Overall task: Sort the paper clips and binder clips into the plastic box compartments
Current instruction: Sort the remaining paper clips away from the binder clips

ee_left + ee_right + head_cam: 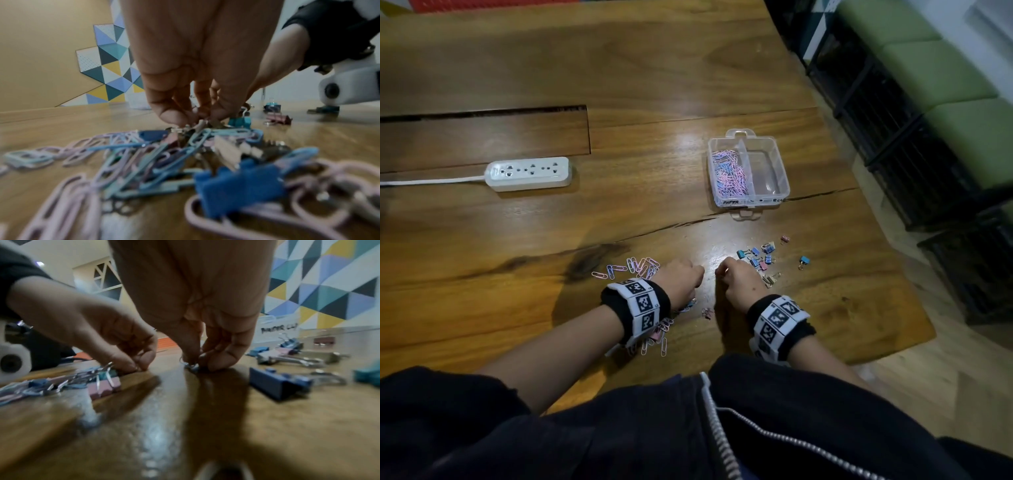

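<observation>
Pastel paper clips (635,267) lie scattered on the wooden counter (517,240) just left of the left hand (683,279), with more under its wrist. In the left wrist view that grip is closed to a narrow pinch at the top of the mixed heap; which clip it has hold of I cannot tell. Just beside it the right hand (738,284) pinches one small binder clip (192,366) against the wood. Loose binder clips (760,257) lie right of it. The plastic box (748,202) stands farther off, slightly right, nearer the right hand; its right compartment is bare.
</observation>
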Demonstrator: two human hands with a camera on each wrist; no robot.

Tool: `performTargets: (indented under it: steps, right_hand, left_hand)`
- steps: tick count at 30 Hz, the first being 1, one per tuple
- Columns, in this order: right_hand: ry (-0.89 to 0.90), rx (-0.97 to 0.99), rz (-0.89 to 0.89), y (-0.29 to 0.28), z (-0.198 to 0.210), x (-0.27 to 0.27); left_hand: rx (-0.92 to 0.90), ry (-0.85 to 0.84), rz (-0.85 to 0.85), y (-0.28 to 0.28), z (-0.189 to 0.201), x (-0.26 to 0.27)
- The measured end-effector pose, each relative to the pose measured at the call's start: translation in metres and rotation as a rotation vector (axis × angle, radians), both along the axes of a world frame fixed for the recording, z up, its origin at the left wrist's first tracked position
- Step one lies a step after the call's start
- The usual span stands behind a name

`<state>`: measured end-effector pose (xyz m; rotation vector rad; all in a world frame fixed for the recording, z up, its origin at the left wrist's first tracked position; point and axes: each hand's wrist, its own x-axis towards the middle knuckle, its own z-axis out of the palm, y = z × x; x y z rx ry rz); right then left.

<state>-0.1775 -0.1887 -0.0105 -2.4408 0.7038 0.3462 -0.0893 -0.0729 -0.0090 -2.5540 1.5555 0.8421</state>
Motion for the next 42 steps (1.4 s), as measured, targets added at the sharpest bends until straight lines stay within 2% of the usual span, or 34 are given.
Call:
performTargets:
  steps: [2, 5, 9, 12, 15, 18, 20, 22, 25, 28, 32, 37, 42]
  right_hand:
    - [-0.075, 0.163, -0.178, -0.005, 0.002, -0.005]
    - [-0.148, 0.532, -0.452, -0.006, 0.015, -0.011]
    - [-0.155, 0.823, -0.515, 0.002, 0.03, -0.014]
    - [-0.082, 0.809, -0.43, 0.019, 0.029, -0.012]
    - [-0.027, 0.738, -0.354, 0.035, 0.022, -0.008]
    - [-0.021, 0.502, -0.203, 0.046, 0.011, -0.003]
    - [0.013, 0.27, -0.097, 0.046, 0.005, -0.001]
    - [-0.019, 0.18, -0.121, 0.042, 0.004, 0.0]
    - [-0.091, 0.138, -0.237, 0.031, 0.008, -0.002]
    - [-0.126, 0.058, -0.18, 0.03, 0.013, -0.007]
    - [-0.016, 0.024, 0.032, 0.046, 0.013, -0.015]
    - [-0.015, -0.052, 0.109, 0.055, 0.008, -0.017]
    - [-0.059, -0.083, 0.148, 0.059, 0.005, -0.015]
  left_hand:
    - [-0.016, 0.02, -0.019, 0.001, 0.002, 0.002]
    - [-0.062, 0.084, 0.023, 0.003, 0.007, 0.01]
    - [-0.142, 0.193, 0.208, 0.007, 0.012, 0.021]
    - [-0.264, 0.391, 0.474, 0.011, 0.02, 0.029]
    - [-0.354, 0.792, 0.819, 0.017, 0.03, 0.04]
    - [-0.344, 1.066, 1.041, 0.027, 0.037, 0.045]
    - [-0.334, 1.119, 1.102, 0.031, 0.037, 0.045]
    - [-0.293, 0.985, 0.95, 0.036, 0.034, 0.041]
    - [-0.177, 0.502, 0.434, 0.042, 0.03, 0.032]
    - [-0.039, 0.25, 0.145, 0.048, 0.025, 0.027]
    - [-0.002, 0.136, 0.02, 0.049, 0.022, 0.023]
    - [-0.079, 0.071, -0.053, 0.048, 0.018, 0.011]
    - [-0.013, 0.003, -0.102, 0.041, 0.01, 0.007]
